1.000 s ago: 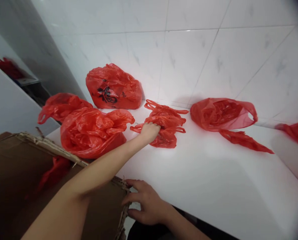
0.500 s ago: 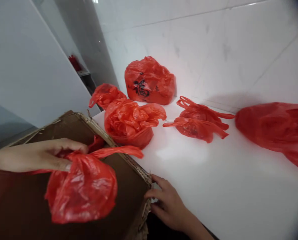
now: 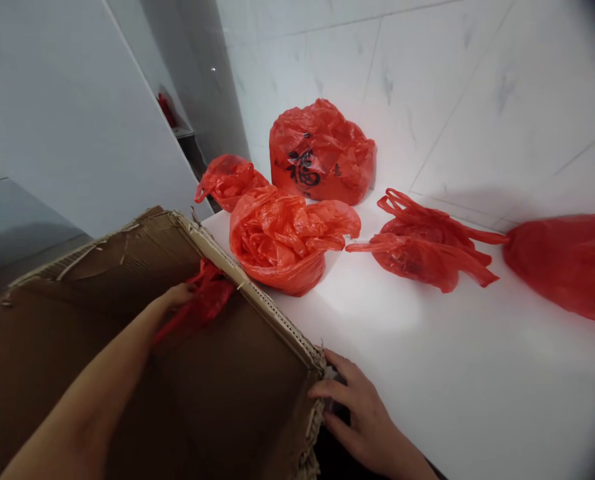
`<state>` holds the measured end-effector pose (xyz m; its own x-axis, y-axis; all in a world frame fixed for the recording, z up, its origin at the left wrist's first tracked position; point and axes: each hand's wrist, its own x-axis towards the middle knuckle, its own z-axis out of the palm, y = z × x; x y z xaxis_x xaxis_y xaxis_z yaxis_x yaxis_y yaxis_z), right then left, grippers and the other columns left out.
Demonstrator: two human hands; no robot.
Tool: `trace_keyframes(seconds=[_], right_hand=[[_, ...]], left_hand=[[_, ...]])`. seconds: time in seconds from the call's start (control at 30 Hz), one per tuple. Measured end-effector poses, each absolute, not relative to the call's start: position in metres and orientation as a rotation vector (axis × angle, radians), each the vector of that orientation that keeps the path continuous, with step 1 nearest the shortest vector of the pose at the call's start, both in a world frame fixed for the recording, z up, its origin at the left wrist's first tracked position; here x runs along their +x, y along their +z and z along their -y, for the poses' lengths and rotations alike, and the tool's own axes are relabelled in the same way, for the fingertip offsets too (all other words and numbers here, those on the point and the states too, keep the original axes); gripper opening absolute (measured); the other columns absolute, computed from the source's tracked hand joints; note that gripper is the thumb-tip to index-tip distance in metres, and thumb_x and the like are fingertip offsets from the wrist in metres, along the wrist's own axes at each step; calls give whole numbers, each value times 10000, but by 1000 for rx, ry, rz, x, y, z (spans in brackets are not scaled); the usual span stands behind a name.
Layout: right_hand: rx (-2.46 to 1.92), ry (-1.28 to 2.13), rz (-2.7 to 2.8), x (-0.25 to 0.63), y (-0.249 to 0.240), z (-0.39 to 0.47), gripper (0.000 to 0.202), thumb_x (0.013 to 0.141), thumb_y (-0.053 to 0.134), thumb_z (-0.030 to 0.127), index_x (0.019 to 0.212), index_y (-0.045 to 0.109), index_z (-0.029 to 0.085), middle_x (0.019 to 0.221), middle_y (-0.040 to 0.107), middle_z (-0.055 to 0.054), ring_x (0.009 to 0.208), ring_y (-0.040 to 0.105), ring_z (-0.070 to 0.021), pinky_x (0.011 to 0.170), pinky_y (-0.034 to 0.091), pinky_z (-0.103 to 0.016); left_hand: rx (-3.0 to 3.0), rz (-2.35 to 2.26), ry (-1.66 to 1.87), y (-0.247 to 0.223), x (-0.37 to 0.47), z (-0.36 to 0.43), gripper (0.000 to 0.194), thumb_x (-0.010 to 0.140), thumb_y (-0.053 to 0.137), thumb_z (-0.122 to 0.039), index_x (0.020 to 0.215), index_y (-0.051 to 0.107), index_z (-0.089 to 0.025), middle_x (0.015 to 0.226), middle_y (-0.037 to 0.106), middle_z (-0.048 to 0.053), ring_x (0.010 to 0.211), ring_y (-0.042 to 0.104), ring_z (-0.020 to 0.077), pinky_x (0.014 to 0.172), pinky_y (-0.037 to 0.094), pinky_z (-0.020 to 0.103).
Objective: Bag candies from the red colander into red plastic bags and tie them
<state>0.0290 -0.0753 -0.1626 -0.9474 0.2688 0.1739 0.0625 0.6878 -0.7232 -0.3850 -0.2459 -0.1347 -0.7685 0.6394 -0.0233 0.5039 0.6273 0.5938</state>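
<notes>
Inside the open cardboard box (image 3: 247, 353), my left hand (image 3: 180, 297) is closed on a red plastic bag (image 3: 210, 293) beside the box's far inner wall. Part of the bag hangs in shadow and its contents are hidden. My right hand (image 3: 360, 413) grips the torn right corner of the box, with its fingers curled over the edge. Just beyond the box wall, a crumpled red bag (image 3: 287, 240) rests on the white surface. Behind it are a small tied red bag (image 3: 231, 181) and a larger red bag (image 3: 322, 157) with black characters.
A red bag with loose handles (image 3: 422, 243) lies on the white surface (image 3: 452, 373), and another red bag (image 3: 567, 267) is at the right edge. A marbled wall (image 3: 427, 87) rises behind them. At the left stands a pale panel (image 3: 77, 113).
My left hand has moved down and away into the box, and the red bag it held in front is now mostly in shadow inside. The view has shifted slightly left.
</notes>
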Motion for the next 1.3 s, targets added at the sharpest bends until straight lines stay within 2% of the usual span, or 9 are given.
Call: trace_keyframes(seconds=[0.17, 0.33, 0.53, 0.67, 0.8, 0.9, 1.03, 1.2, 1.3], right_hand=[[-282, 1119, 2635, 29, -162, 76, 398, 760, 581, 123, 1097, 683, 307, 1503, 399, -63, 1341, 436, -274, 1031, 440, -457], [-283, 1133, 2646, 27, -160, 76, 399, 750, 583, 124, 1094, 687, 298, 1501, 405, -58, 1329, 445, -270, 1026, 438, -435], [-259, 1144, 2588, 24, -152, 77, 381, 748, 634, 155, 1094, 697, 303, 1481, 432, -53, 1303, 468, -241, 1032, 412, -398], [-263, 1105, 2595, 22, -152, 76, 345, 764, 686, 237, 1102, 696, 305, 1485, 430, -37, 1318, 457, -224, 1043, 394, -365], [-247, 1084, 2569, 22, -153, 76, 334, 784, 697, 300, 1118, 694, 292, 1478, 445, -47, 1287, 485, -213, 1037, 399, -347], [-218, 1059, 2552, 23, -152, 75, 317, 803, 684, 336, 1116, 692, 288, 1464, 462, -39, 1237, 520, -197, 1025, 411, -329], [-201, 1013, 2569, 24, -154, 74, 336, 807, 673, 355, 1136, 684, 285, 1464, 461, -35, 1219, 533, -194, 1012, 424, -320], [-213, 1039, 2559, 25, -157, 74, 350, 785, 684, 344, 1131, 688, 295, 1476, 450, -49, 1243, 524, -219, 1023, 418, -350], [-209, 1082, 2515, 27, -156, 75, 335, 778, 662, 285, 1112, 688, 293, 1393, 536, -55, 1195, 555, -225, 989, 445, -358]], left_hand=[[778, -2823, 919, -129, -406, 242, 223, 904, 614, -350, 952, 631, -133, 904, 641, 28, 756, 620, 148, 680, 534, 321], [724, -3004, 1374, -73, -429, 212, 90, 820, 652, -196, 886, 603, -157, 747, 579, -55, 686, 527, 99, 655, 462, 240], [1484, -2614, 1958, 11, -321, 137, 192, 864, 594, -196, 1053, 591, -162, 1013, 651, 3, 954, 591, 116, 856, 484, 273], [2490, -2099, 1355, 30, -200, 65, 113, 907, 548, -195, 975, 636, -178, 999, 676, 27, 991, 605, 160, 937, 456, 331], [2384, -2092, 500, 1, -126, -23, 353, 896, 578, -266, 1245, 572, -215, 1279, 600, 105, 1178, 531, 283, 940, 451, 432], [2274, -2143, 441, -24, -109, -74, 452, 847, 645, -228, 1283, 540, -172, 1315, 566, 169, 1200, 519, 324, 937, 447, 487], [2113, -2131, 444, -27, -110, -89, 178, 903, 575, -286, 998, 644, -152, 985, 666, 78, 918, 629, 218, 827, 498, 419], [2005, -1930, 600, 18, -130, -22, 217, 893, 495, -353, 813, 625, -200, 757, 642, 2, 716, 614, 165, 629, 471, 281], [1616, -1556, 810, 47, -155, 47, 221, 837, 585, -424, 802, 645, -214, 792, 666, 10, 741, 638, 182, 674, 497, 300]])
